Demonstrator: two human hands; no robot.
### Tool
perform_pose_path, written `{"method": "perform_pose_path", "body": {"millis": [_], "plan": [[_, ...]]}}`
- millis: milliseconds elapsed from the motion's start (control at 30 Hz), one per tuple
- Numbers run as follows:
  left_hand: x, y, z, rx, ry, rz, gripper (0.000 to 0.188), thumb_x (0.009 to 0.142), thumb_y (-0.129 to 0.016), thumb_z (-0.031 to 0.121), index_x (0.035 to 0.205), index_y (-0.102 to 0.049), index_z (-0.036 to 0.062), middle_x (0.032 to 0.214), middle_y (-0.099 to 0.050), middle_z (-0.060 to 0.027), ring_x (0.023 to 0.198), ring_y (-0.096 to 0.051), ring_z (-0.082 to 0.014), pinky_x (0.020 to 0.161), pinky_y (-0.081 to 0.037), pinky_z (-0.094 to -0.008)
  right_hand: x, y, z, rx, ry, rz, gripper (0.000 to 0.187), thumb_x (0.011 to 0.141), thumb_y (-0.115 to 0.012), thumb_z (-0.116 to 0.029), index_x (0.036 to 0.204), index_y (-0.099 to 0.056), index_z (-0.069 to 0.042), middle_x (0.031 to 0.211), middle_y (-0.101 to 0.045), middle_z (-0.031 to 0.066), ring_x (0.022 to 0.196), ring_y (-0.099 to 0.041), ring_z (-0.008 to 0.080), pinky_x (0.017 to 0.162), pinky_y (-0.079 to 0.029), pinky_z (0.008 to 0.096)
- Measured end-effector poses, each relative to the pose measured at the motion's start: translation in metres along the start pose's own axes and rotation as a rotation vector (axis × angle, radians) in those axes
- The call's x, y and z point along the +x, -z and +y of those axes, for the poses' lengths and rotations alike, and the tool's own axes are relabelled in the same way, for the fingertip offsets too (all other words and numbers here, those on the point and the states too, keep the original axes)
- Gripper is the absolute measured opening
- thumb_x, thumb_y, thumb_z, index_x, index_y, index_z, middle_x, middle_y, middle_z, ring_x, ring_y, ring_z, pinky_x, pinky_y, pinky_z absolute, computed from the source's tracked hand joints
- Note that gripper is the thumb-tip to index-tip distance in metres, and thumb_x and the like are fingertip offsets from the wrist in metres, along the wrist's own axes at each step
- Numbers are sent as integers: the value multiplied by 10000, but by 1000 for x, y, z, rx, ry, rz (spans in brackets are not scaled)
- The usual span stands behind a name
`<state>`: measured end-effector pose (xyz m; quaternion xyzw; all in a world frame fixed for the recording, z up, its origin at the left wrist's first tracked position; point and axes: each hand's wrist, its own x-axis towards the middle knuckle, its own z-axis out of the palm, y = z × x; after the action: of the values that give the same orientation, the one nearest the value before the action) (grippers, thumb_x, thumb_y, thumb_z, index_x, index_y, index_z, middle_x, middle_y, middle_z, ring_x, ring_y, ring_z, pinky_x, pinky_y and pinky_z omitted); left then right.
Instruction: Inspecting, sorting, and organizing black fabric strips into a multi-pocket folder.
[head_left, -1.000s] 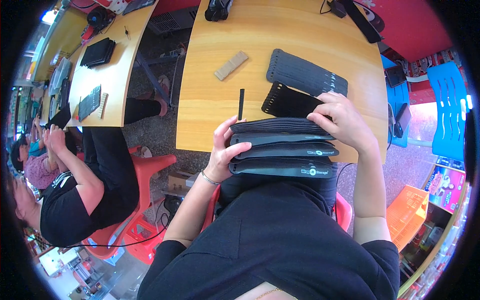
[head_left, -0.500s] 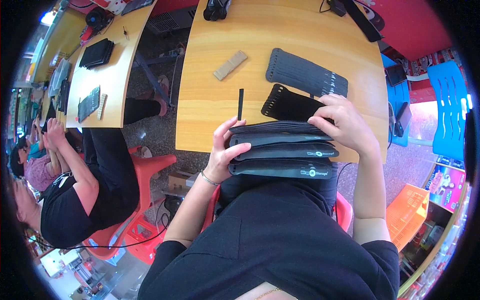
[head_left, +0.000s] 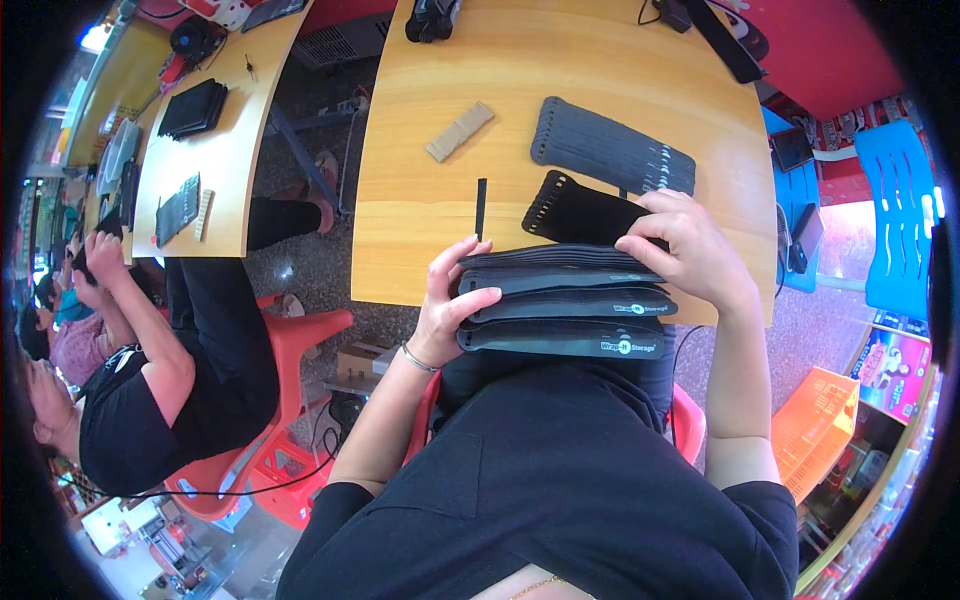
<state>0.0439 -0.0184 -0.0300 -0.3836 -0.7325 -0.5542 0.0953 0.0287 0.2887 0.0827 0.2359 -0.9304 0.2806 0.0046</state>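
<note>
The left hand (head_left: 452,305) is gripping the nine o'clock end of a stack of black straps (head_left: 565,303), which is overlapping the six o'clock edge of the table (head_left: 415,215). The right hand (head_left: 690,245) is curling its fingers over another black strap (head_left: 580,208) (whether they are pinching it, I cannot tell). Toward eleven o'clock, some cardboard (head_left: 460,132) is lying flat.
</note>
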Motion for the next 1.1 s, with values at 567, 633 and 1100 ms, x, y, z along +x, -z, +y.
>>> {"method": "perform_pose_path", "body": {"millis": [567,633,1100], "plan": [[3,4,4,62,-6,-22,522,684,-766,75,1150,-546,160,1204,-530,-203,1105,-557,-374,897,-495,-427,-2,6,-5,65,-29,-28,254,770,-714,-263,703,-681,-20,735,-556,128,782,-562,295,724,-439,397],[3,3,3,51,-5,-23,526,684,-766,74,1152,-542,159,1201,-530,-202,1103,-560,-373,894,-497,-427,-3,7,-6,67,-19,-24,245,764,-718,-267,733,-697,-25,756,-567,139,806,-562,303,739,-441,397],[11,1,7,47,-11,-6,530,671,-755,5,1131,-519,121,1125,-565,-196,1040,-603,-374,875,-511,-444,-23,16,-5,126,-206,342,124,755,-721,-83,866,-705,-31,805,-591,114,835,-589,270,719,-457,334]]}}
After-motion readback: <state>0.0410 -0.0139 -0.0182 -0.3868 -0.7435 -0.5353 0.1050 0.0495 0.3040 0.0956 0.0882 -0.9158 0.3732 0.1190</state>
